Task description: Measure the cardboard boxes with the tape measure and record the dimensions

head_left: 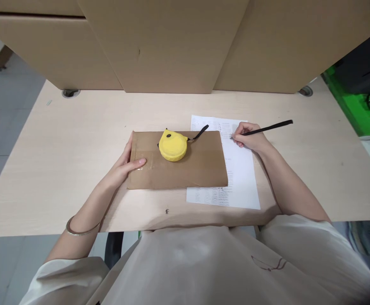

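Observation:
A flat brown cardboard package lies on the light wooden desk, partly over a printed white sheet. On top of the package sits a round yellow tape measure with a black strap. My left hand rests on the package's left edge, thumb on its top, fingers around the side. My right hand is pinched round a black pen, whose tip touches the upper part of the sheet.
Beige partition panels close off the back of the desk, with cable holes at the back left and back right. A green object stands off the desk to the right. Grey floor lies to the left.

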